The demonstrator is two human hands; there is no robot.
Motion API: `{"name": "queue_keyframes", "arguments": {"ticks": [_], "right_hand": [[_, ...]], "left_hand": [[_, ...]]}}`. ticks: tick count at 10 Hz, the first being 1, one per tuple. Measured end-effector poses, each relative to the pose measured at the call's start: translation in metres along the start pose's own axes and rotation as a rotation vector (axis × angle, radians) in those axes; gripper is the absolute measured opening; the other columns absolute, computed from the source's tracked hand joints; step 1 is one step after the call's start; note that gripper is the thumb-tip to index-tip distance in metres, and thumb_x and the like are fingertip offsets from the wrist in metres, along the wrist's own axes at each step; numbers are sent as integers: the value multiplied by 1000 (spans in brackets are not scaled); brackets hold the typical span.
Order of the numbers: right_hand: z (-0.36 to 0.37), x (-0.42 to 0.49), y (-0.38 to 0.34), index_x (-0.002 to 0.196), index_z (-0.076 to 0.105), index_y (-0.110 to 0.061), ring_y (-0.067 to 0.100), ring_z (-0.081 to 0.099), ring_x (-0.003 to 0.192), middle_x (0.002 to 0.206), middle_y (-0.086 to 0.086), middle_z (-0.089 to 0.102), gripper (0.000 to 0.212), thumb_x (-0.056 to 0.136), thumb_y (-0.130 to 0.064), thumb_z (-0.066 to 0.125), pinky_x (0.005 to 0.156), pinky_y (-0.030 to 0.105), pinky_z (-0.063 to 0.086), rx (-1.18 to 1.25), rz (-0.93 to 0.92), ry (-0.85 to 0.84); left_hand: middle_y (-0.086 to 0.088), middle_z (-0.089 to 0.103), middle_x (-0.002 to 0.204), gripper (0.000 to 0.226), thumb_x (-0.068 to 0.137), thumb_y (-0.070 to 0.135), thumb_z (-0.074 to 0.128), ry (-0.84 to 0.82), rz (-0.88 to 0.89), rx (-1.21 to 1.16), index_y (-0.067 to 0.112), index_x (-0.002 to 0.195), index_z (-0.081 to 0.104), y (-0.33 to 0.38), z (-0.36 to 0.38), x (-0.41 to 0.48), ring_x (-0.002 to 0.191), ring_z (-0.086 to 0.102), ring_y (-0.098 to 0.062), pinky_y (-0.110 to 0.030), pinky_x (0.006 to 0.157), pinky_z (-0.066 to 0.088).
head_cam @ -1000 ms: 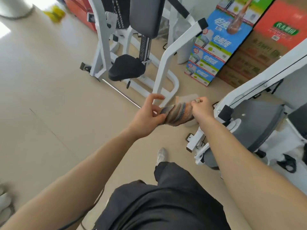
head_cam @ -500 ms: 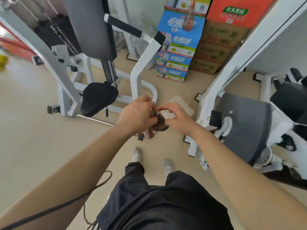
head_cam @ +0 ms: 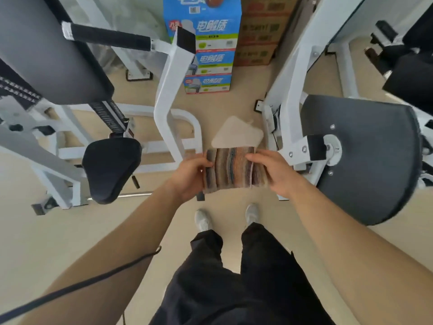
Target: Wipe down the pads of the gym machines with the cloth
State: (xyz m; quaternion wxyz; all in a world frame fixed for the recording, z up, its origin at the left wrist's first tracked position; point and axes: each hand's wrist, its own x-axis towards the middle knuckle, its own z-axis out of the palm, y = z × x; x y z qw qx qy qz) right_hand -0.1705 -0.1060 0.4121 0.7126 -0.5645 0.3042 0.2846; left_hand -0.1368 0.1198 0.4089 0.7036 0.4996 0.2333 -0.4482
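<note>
Cloth [head_cam: 230, 170] now unfolded flat; beige floor [head_cam: 46, 242], black seat pad [head_cam: 110, 170], stacked boxes [head_cam: 208, 55].

Striped cloth [head_cam: 230, 168] stretched out flat in mid-air; black seat pad [head_cam: 110, 168] sits to its left, big grey pad [head_cam: 365, 158] to its right.

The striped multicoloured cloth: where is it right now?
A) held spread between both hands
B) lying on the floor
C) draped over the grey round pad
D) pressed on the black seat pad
A: the left hand and the right hand each grip one side of the striped multicoloured cloth, which is spread flat above the beige floor.
</note>
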Motion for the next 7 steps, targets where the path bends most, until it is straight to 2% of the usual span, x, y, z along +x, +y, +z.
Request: {"name": "queue_keyframes", "arguments": {"ticks": [1, 2, 3, 4, 5, 6, 7], "right_hand": [[-10, 37, 28, 116, 70, -16, 26, 71, 105, 114, 11, 75, 25, 91, -16, 68, 90, 45, 57, 101, 85, 131], [-24, 82, 47, 118, 69, -19, 28, 71, 103, 112, 10, 75, 32, 87, -10, 70, 90, 52, 58, 42, 112, 285], [-39, 132, 50, 125, 62, -14, 28, 71, 96, 114, 12, 71, 36, 91, -3, 63, 76, 46, 62, -5, 127, 341], [-55, 190, 49, 122, 59, -12, 28, 70, 93, 110, 10, 69, 32, 92, -1, 60, 76, 47, 62, -126, 111, 365], [-71, 249, 55, 109, 64, -18, 29, 70, 92, 109, 11, 70, 27, 90, 0, 58, 78, 52, 62, -184, 96, 370], [-89, 304, 65, 114, 62, -21, 29, 66, 102, 114, 8, 66, 27, 92, -5, 58, 90, 49, 58, -215, 84, 400], [-106, 342, 81, 147, 40, -12, 31, 60, 116, 136, 11, 57, 58, 93, -20, 58, 84, 33, 48, -384, 122, 516]], "left_hand": [[-26, 67, 116, 40, 91, 0, 48, 136, -20, 54, 1, 129, 61, -13, 8, 45, 103, 66, -36, -52, 87, 57], [-19, 72, 107, 33, 95, -3, 46, 214, -13, 81, 4, 120, 67, -19, 12, 97, 94, 69, -31, -40, 73, 61], [-10, 72, 105, 34, 93, 0, 49, 280, 2, 169, 13, 118, 68, -18, 12, 150, 98, 67, -28, -46, 88, 58], [-5, 70, 106, 33, 90, 3, 53, 313, 2, 204, 23, 113, 66, -19, 9, 201, 101, 66, -24, -48, 99, 54], [-9, 70, 116, 49, 80, 11, 59, 307, 8, 180, 19, 128, 61, -26, 4, 258, 109, 66, -28, -50, 99, 54], [-9, 62, 130, 54, 91, 8, 58, 356, 23, 218, 17, 143, 48, -35, 1, 313, 119, 59, -27, -42, 103, 50], [-6, 38, 158, 68, 99, 20, 54, 483, -7, 414, 15, 159, 23, -45, -9, 357, 141, 40, -28, -36, 112, 33]]}}
